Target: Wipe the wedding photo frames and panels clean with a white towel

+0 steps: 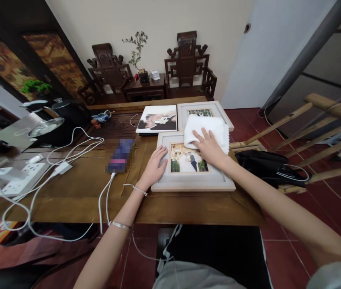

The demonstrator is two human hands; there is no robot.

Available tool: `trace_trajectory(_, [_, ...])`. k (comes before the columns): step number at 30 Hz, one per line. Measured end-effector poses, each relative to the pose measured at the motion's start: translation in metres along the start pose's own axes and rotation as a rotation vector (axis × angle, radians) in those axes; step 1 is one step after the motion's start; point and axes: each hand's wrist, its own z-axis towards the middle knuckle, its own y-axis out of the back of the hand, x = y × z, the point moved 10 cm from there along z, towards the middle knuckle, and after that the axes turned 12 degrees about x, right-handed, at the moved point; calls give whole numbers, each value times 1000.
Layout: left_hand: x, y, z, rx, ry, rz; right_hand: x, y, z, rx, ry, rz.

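A pale framed photo (pixel 193 182) lies flat on the wooden table (pixel 76 192) in front of me. My left hand (pixel 155 165) rests flat and open on the frame's left border. My right hand (pixel 209 148) presses with spread fingers on a folded white cloth (pixel 207 127) that lies over the frame's top right part. Behind it lies a second pale frame (pixel 185 110), partly covered by the cloth, and to its left an unframed photo print (pixel 157 119).
A phone (pixel 120 155) on a white charging cable lies left of the frame. Power strips (pixel 22 180) and tangled cables (pixel 76 146) cover the table's left. A kettle (pixel 68 110) stands at back left, a black bag (pixel 263 164) and bamboo poles (pixel 323 120) at right, carved chairs (pixel 186 64) behind.
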Motion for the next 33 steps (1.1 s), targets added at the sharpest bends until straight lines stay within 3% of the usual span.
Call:
trace_trajectory(5, [-1,0,0,-6,-4,15,35,3,-43,78,86,-24])
trace_trajectory(12, [-2,0,0,-15,-11,30,85,31,-133,240,249,78])
trace_trajectory(17, [-2,0,0,-12,-17,25,108,42,-166,216,347,189])
trace_trajectory(22, [-1,-1,0,0,-14,39,96,25,-137,147,303,244])
trace_trajectory(27, [-1,-1,0,-1,-5,39,47,7,-74,-3,191,206])
trace_trajectory(33, [-2,0,-1,1,-14,34,-3,7,-6,-32,117,115])
